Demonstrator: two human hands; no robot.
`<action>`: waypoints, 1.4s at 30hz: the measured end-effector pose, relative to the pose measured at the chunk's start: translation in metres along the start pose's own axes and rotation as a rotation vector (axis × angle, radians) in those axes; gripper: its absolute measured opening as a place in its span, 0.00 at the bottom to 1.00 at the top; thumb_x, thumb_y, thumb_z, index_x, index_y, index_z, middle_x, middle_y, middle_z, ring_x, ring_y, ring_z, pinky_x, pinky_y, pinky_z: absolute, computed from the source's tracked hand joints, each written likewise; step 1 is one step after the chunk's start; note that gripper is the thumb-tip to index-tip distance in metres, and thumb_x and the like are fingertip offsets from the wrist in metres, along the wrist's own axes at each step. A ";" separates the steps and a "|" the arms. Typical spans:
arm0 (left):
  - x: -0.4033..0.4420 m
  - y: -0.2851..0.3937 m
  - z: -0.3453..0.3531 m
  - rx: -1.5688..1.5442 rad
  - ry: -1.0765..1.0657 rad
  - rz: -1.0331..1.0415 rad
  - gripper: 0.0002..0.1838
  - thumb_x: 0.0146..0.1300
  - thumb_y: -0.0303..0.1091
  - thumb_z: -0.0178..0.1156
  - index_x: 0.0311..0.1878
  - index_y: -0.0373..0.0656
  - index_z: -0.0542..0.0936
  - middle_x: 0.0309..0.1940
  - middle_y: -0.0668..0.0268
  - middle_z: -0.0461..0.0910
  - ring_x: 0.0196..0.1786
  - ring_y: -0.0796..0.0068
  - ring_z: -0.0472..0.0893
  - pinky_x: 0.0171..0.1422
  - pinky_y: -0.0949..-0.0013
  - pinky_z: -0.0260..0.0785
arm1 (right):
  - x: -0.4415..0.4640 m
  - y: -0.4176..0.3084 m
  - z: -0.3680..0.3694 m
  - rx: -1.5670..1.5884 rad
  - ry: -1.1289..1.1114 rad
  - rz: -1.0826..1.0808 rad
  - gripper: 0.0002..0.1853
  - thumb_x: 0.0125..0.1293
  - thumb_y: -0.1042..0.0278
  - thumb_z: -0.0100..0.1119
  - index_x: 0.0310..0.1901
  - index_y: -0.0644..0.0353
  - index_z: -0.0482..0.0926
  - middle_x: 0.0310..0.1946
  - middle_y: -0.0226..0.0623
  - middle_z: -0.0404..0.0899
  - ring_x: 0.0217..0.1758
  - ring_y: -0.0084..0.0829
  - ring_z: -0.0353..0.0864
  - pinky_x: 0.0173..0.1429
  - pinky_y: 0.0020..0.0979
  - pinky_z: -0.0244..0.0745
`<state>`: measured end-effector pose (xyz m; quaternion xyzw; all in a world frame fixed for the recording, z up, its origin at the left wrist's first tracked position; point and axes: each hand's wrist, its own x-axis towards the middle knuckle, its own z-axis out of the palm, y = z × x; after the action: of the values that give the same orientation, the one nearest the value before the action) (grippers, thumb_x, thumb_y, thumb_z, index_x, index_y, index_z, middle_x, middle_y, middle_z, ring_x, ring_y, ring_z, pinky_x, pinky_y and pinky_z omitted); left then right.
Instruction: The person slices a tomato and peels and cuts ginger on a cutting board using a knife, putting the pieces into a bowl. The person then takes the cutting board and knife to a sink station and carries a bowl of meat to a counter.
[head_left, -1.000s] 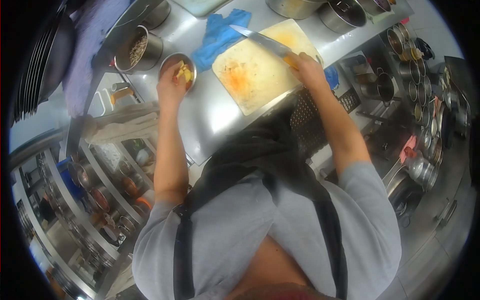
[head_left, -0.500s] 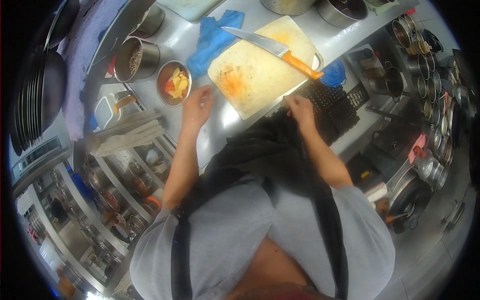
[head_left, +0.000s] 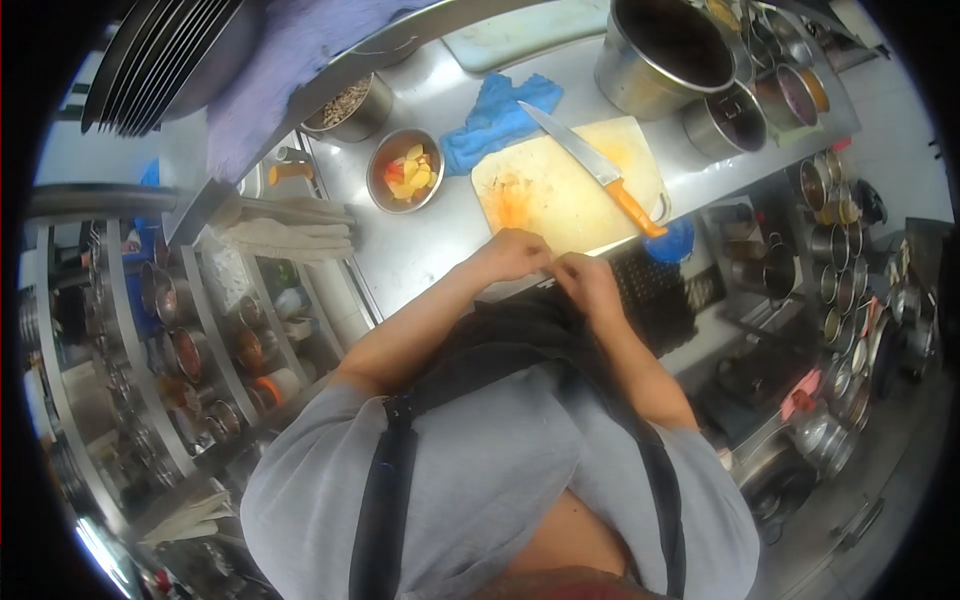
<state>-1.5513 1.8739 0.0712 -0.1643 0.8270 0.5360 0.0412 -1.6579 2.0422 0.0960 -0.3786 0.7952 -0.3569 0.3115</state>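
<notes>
Just over the near edge of the cutting board point(head_left: 560, 190), my left hand point(head_left: 514, 255) and my right hand point(head_left: 588, 284) meet at the fingertips. Both have curled, pinching fingers; whatever is between them, if anything, is too small to make out. The board carries orange stains. A knife point(head_left: 585, 150) with an orange handle lies across its right part, blade pointing away to the left. A crumpled blue cloth point(head_left: 500, 118) touches the board's far left side. Left of the board stands a metal bowl point(head_left: 378, 190) with yellow and red cut pieces point(head_left: 410, 175).
A metal pot point(head_left: 370, 115) of chopped pieces stands behind the bowl. A tall pot point(head_left: 622, 90) and a smaller pot point(head_left: 735, 135) are at the far right. A blue round item point(head_left: 672, 243) sits below the counter's edge near the knife handle. Dark pans point(head_left: 215, 70) hang upper left.
My left hand has moved right from beside the bowl to meet my right hand, which has closed in. The view has shifted, while the knife, board and cloth keep their arrangement.
</notes>
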 end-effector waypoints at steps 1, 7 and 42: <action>-0.001 -0.001 -0.003 -0.106 -0.045 -0.079 0.14 0.63 0.42 0.61 0.41 0.40 0.85 0.32 0.61 0.85 0.33 0.71 0.82 0.39 0.69 0.74 | 0.003 -0.005 0.002 -0.067 -0.019 -0.080 0.10 0.63 0.64 0.62 0.36 0.63 0.83 0.30 0.51 0.81 0.34 0.49 0.81 0.41 0.42 0.73; -0.027 0.010 -0.040 -0.267 -0.194 -0.226 0.11 0.61 0.37 0.60 0.37 0.39 0.84 0.29 0.63 0.83 0.32 0.76 0.80 0.35 0.73 0.70 | 0.010 -0.027 0.012 -0.069 -0.007 -0.262 0.07 0.59 0.68 0.67 0.30 0.62 0.81 0.25 0.45 0.79 0.27 0.40 0.79 0.34 0.36 0.72; -0.141 -0.057 -0.005 -0.228 0.059 -0.313 0.06 0.61 0.32 0.61 0.35 0.39 0.82 0.26 0.67 0.82 0.28 0.79 0.78 0.33 0.74 0.69 | -0.202 0.125 0.022 -0.430 0.065 0.388 0.14 0.62 0.59 0.64 0.39 0.63 0.84 0.35 0.53 0.83 0.43 0.54 0.82 0.47 0.47 0.74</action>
<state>-1.4000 1.8806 0.0582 -0.3104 0.7261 0.6082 0.0809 -1.5833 2.2584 0.0291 -0.2651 0.9197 -0.1257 0.2608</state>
